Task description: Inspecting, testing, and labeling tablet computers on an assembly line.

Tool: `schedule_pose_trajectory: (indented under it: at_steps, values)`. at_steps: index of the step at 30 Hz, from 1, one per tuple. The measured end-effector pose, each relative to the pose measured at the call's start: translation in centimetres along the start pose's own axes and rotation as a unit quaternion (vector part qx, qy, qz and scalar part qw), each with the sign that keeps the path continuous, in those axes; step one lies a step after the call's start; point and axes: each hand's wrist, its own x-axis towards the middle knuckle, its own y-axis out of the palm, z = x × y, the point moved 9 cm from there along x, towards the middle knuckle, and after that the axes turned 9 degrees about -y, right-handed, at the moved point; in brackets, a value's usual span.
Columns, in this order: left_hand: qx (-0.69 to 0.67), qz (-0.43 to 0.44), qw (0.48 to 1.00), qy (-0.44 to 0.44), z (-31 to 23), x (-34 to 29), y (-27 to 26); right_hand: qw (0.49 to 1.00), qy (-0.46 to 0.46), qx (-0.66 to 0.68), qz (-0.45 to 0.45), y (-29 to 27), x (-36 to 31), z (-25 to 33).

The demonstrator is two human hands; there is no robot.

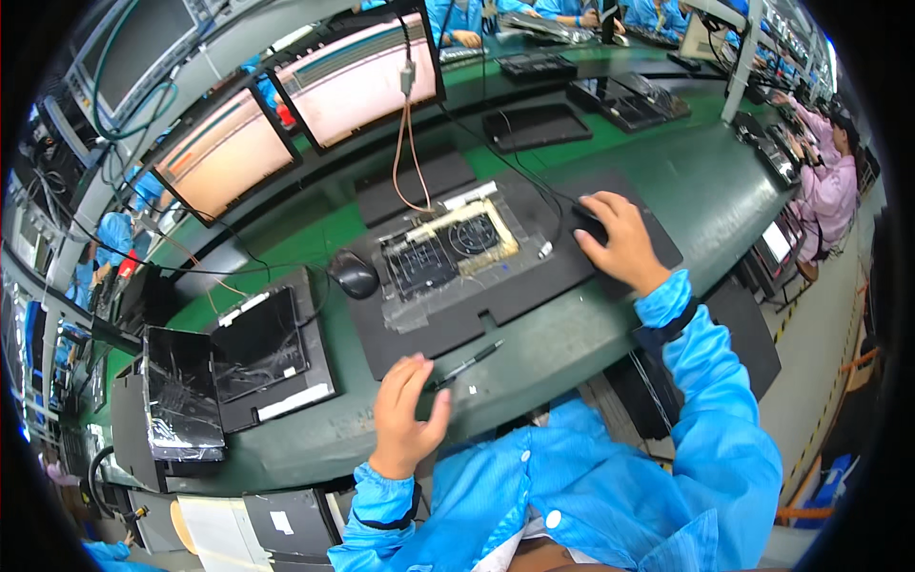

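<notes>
My right hand (624, 243) rests over a black computer mouse (589, 225) at the right end of a dark mat, thumb and fingers on either side of it. My left hand (405, 419) hovers by the table's front edge with thumb and fingers apart, holding nothing. Close to its fingertips lies a dark pen (470, 363). Between the hands, on the black foam mat (448, 329), sits a flat fixture with a black panel (419, 267) framed in clear and yellowish tape. A second black mouse (355, 275) stands at the fixture's left side.
Two lit monitors (362, 81) stand beyond the mat, with a cable hanging before one. Film-covered black panels (181, 396) lie on the left. Black trays (538, 127) line the green table (562, 334) farther back. Co-workers in blue and pink sit around.
</notes>
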Motion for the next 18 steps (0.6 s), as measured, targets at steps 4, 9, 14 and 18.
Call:
schedule_pose_trajectory:
  at_steps: [4,9,14,18]
  values:
    - [0.136,0.094,0.986,0.012,0.8,0.0,4.0,0.996,0.022,0.006,0.084,2.0,-2.9,-7.7]
    - [0.114,0.071,0.991,-0.003,1.4,0.3,3.7,0.990,0.052,0.079,0.107,2.8,-2.9,-8.1]
    - [0.146,-0.083,0.984,-0.063,3.4,-0.7,-3.4,0.988,-0.010,0.086,0.126,4.9,-0.4,-5.9]
    - [0.274,-0.232,0.929,-0.093,8.5,1.3,-13.3,0.990,0.023,0.050,0.132,1.8,-2.5,-6.8]
